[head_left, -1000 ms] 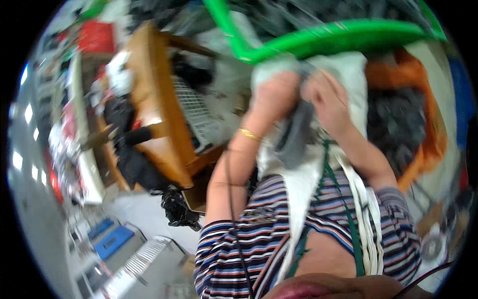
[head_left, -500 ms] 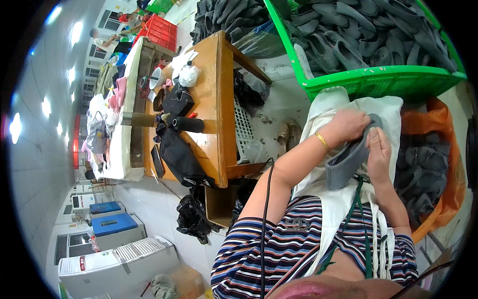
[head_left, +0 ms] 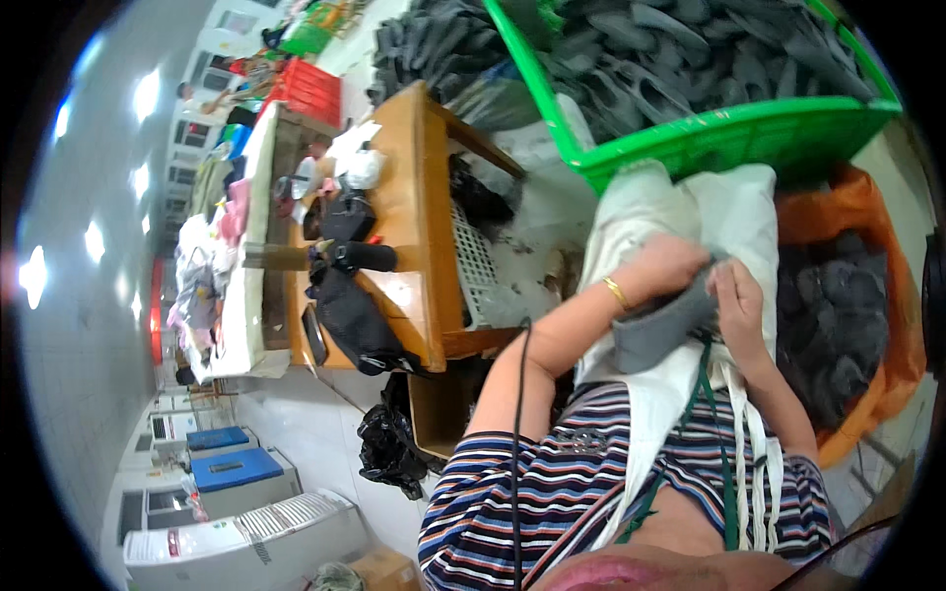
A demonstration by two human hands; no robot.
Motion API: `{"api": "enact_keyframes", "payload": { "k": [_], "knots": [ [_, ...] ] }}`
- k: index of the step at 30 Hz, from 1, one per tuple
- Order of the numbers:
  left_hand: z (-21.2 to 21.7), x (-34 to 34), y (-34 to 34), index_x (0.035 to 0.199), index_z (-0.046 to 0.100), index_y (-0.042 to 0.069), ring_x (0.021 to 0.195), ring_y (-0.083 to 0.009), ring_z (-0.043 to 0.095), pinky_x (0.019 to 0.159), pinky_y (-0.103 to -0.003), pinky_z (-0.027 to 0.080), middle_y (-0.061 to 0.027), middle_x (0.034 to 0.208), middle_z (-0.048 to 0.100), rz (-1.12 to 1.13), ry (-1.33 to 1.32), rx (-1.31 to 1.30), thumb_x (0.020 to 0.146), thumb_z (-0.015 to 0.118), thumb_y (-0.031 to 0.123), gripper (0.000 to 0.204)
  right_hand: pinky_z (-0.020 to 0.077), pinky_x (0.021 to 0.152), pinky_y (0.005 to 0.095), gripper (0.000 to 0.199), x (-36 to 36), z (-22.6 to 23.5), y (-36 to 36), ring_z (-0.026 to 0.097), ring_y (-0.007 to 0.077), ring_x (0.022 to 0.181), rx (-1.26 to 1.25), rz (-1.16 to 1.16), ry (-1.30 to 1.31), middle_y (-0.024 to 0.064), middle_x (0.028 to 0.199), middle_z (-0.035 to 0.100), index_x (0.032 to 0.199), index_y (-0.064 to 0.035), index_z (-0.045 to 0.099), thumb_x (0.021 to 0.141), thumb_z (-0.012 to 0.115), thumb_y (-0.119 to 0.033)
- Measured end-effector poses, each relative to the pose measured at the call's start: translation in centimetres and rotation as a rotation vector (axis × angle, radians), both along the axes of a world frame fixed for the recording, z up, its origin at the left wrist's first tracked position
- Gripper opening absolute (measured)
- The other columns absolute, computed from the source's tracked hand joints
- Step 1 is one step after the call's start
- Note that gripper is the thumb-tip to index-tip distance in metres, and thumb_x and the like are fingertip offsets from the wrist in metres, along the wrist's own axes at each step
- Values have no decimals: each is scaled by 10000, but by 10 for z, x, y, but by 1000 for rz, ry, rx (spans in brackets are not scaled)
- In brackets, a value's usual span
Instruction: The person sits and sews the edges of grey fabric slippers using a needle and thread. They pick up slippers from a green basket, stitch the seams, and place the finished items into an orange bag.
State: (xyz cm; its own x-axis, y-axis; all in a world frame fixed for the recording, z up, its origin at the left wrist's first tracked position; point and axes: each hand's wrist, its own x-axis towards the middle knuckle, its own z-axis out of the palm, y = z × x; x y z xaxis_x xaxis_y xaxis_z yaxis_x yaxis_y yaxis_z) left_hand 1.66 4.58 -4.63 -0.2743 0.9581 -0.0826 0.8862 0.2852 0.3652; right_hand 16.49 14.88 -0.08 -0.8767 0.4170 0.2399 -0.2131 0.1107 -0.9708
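A grey felt-like slipper (head_left: 652, 337) lies across my lap, over a white apron (head_left: 734, 202), with its wide rounded end toward me. My left hand (head_left: 674, 264), a gold bracelet at its wrist, is closed on the far end of the slipper. Close beside it, my right hand (head_left: 735, 295) pinches the right edge of the same end with thumb and fingers. Both hands are slightly blurred, and the left one hides part of that far end.
Just beyond my knees stands a green crate (head_left: 729, 143) heaped with grey slippers. An orange bag (head_left: 899, 325) of dark grey pieces sits at my right. To the left is a wooden table (head_left: 406, 222) bearing a black bag (head_left: 355, 315); a black plastic bag (head_left: 389, 443) lies below.
Both hands and the slipper have moved slightly nearer and to the left, and the slipper has tilted. The whole view has shifted a little.
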Motion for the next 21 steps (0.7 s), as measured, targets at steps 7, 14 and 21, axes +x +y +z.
{"api": "enact_keyframes", "payload": {
  "k": [7,14,21],
  "knots": [
    [9,-8,-4,951,591,89,832,-355,644,695,-474,510,-146,884,646,99,144,81,781,561,127,177,457,602,392,50,5,24,34,568,314,671,654,-134,144,122,738,576,906,-36,645,889,645,-83],
    [39,-14,-13,1001,654,52,796,-295,645,701,-416,513,-127,883,658,220,-229,214,767,668,227,292,493,585,355,124,24,26,45,605,269,670,770,-170,107,87,744,606,844,-42,662,836,723,-150],
    [33,0,-7,772,666,-4,549,-121,541,512,-280,420,-49,637,604,487,-800,-43,855,714,318,336,473,619,365,146,21,26,31,587,281,700,812,109,307,107,764,581,871,-26,645,794,745,-100]
  ]
}}
